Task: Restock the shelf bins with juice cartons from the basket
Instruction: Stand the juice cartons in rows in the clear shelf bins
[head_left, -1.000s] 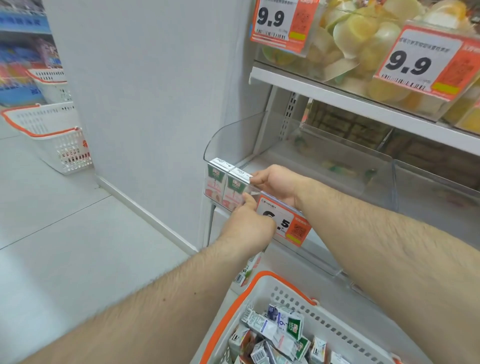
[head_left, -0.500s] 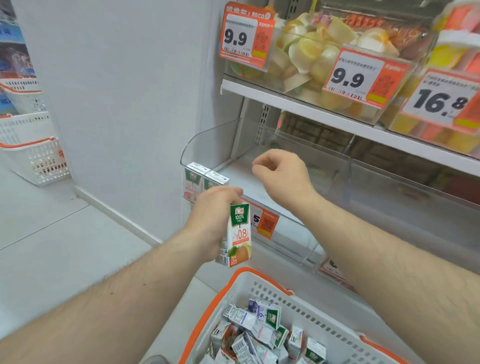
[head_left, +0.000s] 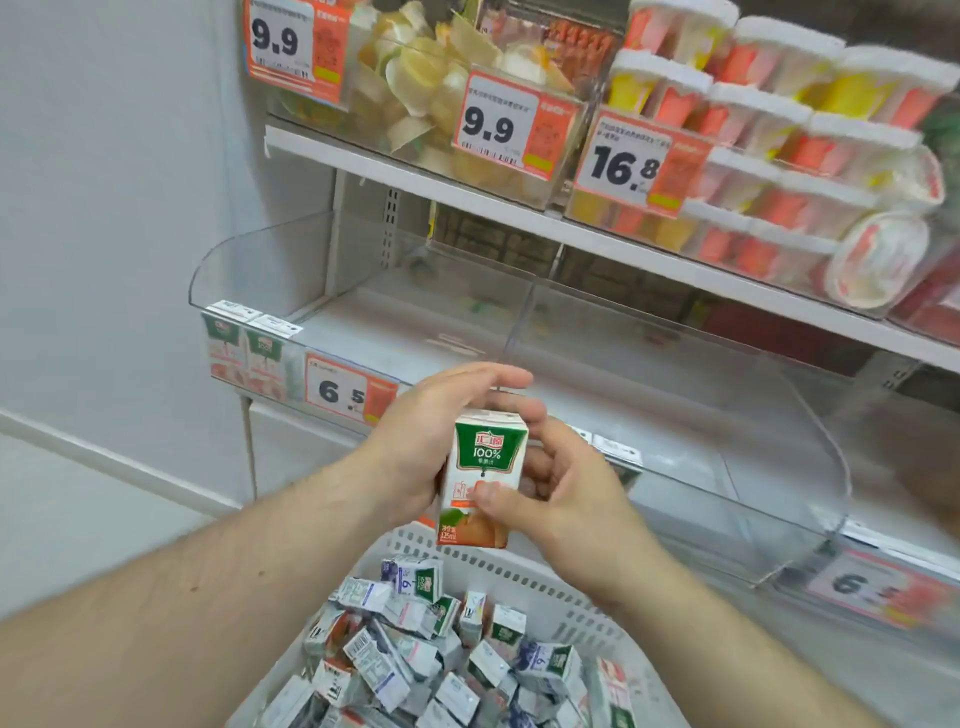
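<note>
Head view: both hands grip one upright juice carton (head_left: 480, 475) above the basket (head_left: 524, 577). The left hand (head_left: 415, 441) wraps its left side and back; the right hand (head_left: 561, 488) pinches it, thumb on the front. The carton's long axis is vertical. The clear shelf bin (head_left: 363, 322) lies ahead and up-left, nearer the left hand, with two cartons (head_left: 247, 345) standing at its front-left corner. The bin's front wall and the price tag (head_left: 340, 389) stand between.

Basket (head_left: 524, 577) cut off at bottom edge; right price tag (head_left: 878, 587) blurred, partly unreadable.
</note>
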